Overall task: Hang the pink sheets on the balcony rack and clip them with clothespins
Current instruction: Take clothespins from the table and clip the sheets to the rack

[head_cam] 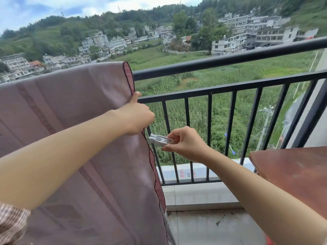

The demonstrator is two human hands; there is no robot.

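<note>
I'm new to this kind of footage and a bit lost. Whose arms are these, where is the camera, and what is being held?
There is no machine here: a person is doing laundry, and the single camera sits on their head, looking forward and down, so you see their own two arms. A pink sheet hangs over a rack in front of the black balcony railing. The left hand grips the sheet's right edge. The right hand pinches a white clothespin, pointed at that edge just below the left hand, not yet clearly clipped on. At lower right is the corner of a brown table. Beyond the railing lie fields and hillside houses.
</note>
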